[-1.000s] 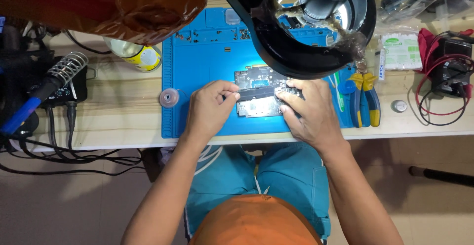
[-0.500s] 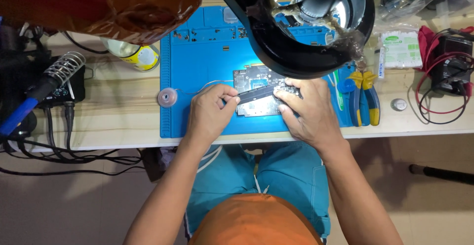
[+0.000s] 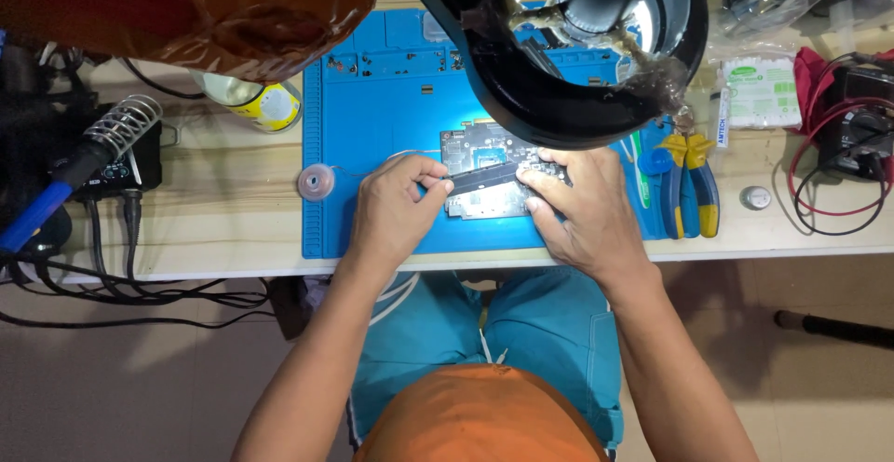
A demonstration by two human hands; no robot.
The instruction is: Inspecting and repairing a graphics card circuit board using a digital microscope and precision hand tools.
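Observation:
A grey circuit board [image 3: 475, 150] lies on the blue work mat [image 3: 372, 117]. Across it runs a long black strip [image 3: 480, 177], held at both ends. My left hand [image 3: 391, 210] pinches its left end between thumb and fingers. My right hand [image 3: 582, 210] grips its right end, fingers resting on the board's right side. A thin wire runs from near my left hand toward a small solder spool [image 3: 316, 183] at the mat's left edge. The board's far right part is hidden under the black ring lamp [image 3: 559, 99].
A soldering iron in its coil stand [image 3: 102, 141] sits at the left with cables. Blue and yellow pliers [image 3: 689, 183], a coin-like disc [image 3: 755, 197], a red-wired device [image 3: 852, 136], a white packet [image 3: 759, 89] and a yellow-labelled tin [image 3: 261, 103] lie around. A brown bag [image 3: 186, 6] hangs overhead.
The black strip has tilted slightly, and my left hand has closed tighter on its left end. The view has shifted a little.

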